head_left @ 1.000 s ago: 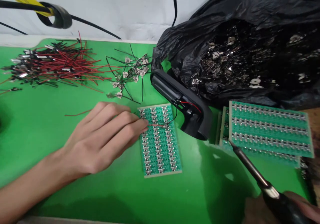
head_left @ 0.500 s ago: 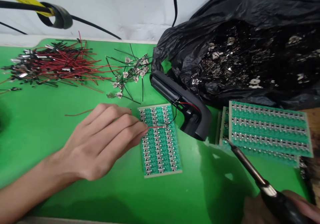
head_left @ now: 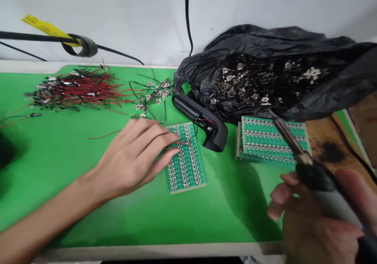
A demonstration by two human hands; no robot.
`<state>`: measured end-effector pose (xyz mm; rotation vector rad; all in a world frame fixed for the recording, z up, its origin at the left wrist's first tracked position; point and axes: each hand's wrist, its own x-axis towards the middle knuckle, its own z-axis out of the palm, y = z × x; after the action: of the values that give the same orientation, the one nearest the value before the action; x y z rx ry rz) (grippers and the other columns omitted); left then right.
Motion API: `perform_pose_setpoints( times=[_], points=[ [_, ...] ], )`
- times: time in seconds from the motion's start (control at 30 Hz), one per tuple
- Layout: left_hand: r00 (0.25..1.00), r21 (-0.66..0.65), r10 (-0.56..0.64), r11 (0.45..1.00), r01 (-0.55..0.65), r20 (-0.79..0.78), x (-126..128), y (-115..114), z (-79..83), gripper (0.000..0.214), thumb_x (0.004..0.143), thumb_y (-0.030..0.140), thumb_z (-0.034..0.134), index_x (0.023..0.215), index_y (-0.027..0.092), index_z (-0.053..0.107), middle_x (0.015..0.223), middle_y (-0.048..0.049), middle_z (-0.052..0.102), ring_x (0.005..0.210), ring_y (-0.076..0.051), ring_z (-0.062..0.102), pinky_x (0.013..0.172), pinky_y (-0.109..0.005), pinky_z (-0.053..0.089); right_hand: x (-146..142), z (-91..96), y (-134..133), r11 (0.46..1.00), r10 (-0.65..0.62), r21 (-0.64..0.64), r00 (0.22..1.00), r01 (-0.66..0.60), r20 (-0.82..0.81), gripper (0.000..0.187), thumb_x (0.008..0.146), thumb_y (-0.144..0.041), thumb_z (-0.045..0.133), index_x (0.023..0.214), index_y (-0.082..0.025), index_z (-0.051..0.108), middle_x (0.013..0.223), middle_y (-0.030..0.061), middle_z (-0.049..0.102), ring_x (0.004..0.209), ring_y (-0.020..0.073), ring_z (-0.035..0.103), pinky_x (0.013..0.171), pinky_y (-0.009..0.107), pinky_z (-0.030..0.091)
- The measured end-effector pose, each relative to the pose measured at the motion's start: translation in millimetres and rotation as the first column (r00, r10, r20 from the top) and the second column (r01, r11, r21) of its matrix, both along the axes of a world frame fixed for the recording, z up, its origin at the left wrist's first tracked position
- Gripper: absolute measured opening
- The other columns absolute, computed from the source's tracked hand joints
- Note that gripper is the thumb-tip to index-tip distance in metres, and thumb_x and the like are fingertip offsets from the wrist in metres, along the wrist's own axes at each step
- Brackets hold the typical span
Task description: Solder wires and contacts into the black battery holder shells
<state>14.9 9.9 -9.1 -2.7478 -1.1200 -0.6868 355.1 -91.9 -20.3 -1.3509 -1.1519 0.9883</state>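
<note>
Bare left hand (head_left: 138,154): half a second earlier, thumb and forefinger had pinched the thin red wire (head_left: 184,142); at this moment their tips stood apart, a gap showing between them.
Green rectangular circuit board (head_left: 189,164): lay flat, its three columns of silvery parts partly under the left hand; the red wire crossed it near the top. Whether the forefinger still touched the wire could not be told.
Curved black plastic housing (head_left: 220,134): rested just right of the board, a thin black wire (head_left: 196,131) running between the two.
Blurred right hand (head_left: 318,226): fingers closed around the dark-gripped, metal-shafted soldering iron (head_left: 312,175).
Iron tip: had gone from the lower left corner of the stacked green boards (head_left: 269,134) to over their top edge, seemingly in the air.
Meaning: probably a lull; the pinch looked released, and the iron stood well apart from the wire, so no joint was being heated.
</note>
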Motion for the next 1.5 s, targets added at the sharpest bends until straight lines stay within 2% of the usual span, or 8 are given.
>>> perform_pose_setpoints(
  times=[0.07,0.13,0.2,0.27,0.33,0.67,1.1,1.5],
  points=[
    [0.999,-0.073,0.019,0.997,-0.016,0.035,5.3,0.4,0.3,0.021,0.106,0.026,0.072,0.123,0.016,0.064,0.107,-0.0091,0.077,0.099,-0.026,0.067,0.087,-0.043,0.056,-10.7,17.3,22.5,0.994,0.099,0.032,0.994,-0.100,0.049,0.052,0.105,-0.043,0.074,0.156,-0.043,0.065,0.124,0.0120,0.082,0.087,0.0333,0.081,0.060,0.048,0.066],
    [0.998,-0.140,0.032,0.990,-0.024,0.056,8.8,1.5,-0.8,0.015,0.108,0.028,0.068,0.119,0.018,0.065,0.106,-0.0072,0.076,0.097,-0.024,0.066,0.089,-0.042,0.055,-18.0,27.9,46.5,0.987,0.129,0.082,0.987,-0.137,0.101,0.030,0.104,-0.040,0.077,0.134,-0.040,0.078,0.118,0.0085,0.083,0.089,0.0315,0.081,0.072,0.050,0.069],
    [0.996,-0.188,0.041,0.982,-0.025,0.080,10.3,3.1,-2.5,0.011,0.109,0.029,0.066,0.114,0.018,0.066,0.106,-0.0064,0.076,0.097,-0.023,0.064,0.089,-0.041,0.054,-23.7,31.1,69.6,0.932,0.229,0.174,0.890,-0.317,0.395,0.019,0.102,-0.036,0.081,0.121,-0.038,0.080,0.115,0.0041,0.083,0.098,0.0286,0.080,0.090,0.051,0.068],
    [0.993,-0.218,0.051,0.976,-0.028,0.105,10.7,4.7,-3.8,0.011,0.109,0.029,0.066,0.112,0.018,0.067,0.106,-0.0062,0.076,0.098,-0.023,0.063,0.090,-0.040,0.053,-29.5,28.5,89.1,0.852,0.262,0.245,0.783,-0.462,0.564,0.039,0.096,-0.039,0.089,0.131,-0.035,0.071,0.128,0.0053,0.080,0.119,0.0318,0.077,0.105,0.054,0.063],
    [0.990,-0.240,0.067,0.970,-0.036,0.121,10.8,5.7,-4.7,0.011,0.108,0.029,0.067,0.112,0.018,0.067,0.106,-0.0058,0.075,0.099,-0.023,0.062,0.090,-0.040,0.053,-35.6,23.7,103.0,0.798,0.309,0.232,0.709,-0.556,0.634,0.044,0.098,-0.039,0.086,0.135,-0.032,0.064,0.138,0.0086,0.075,0.123,0.0316,0.074,0.106,0.052,0.061],
    [0.988,-0.258,0.080,0.965,-0.043,0.131,15.9,8.8,-7.7,0.008,0.110,0.027,0.063,0.106,0.020,0.065,0.101,-0.0046,0.073,0.097,-0.023,0.061,0.087,-0.040,0.052,-44.8,26.6,127.2,0.722,0.322,0.228,0.609,-0.653,0.724,0.026,0.108,-0.039,0.074,0.128,-0.028,0.062,0.128,0.0091,0.073,0.119,0.0283,0.075,0.094,0.038,0.060],
    [0.991,-0.188,-0.004,0.982,0.029,0.131,7.9,19.9,5.7,0.017,0.113,0.033,0.062,0.106,0.018,0.065,0.100,-0.0042,0.072,0.096,-0.023,0.060,0.090,-0.038,0.049,-53.7,16.0,140.0,0.717,0.195,0.356,0.663,-0.600,0.723,0.014,0.112,-0.024,0.059,0.126,-0.027,0.061,0.124,0.0079,0.075,0.108,0.0249,0.076,0.089,0.036,0.058],
    [0.973,-0.157,-0.206,0.963,0.221,0.104,27.1,37.8,22.6,0.014,0.112,0.031,0.064,0.107,0.019,0.070,0.100,-0.0020,0.074,0.097,-0.022,0.061,0.090,-0.036,0.049,-38.0,20.6,134.2,0.656,0.307,0.239,0.542,-0.716,0.782,0.021,0.114,-0.017,0.052,0.132,-0.023,0.060,0.114,0.0061,0.069,0.095,0.0214,0.072,0.080,0.031,0.053]
  ],
)
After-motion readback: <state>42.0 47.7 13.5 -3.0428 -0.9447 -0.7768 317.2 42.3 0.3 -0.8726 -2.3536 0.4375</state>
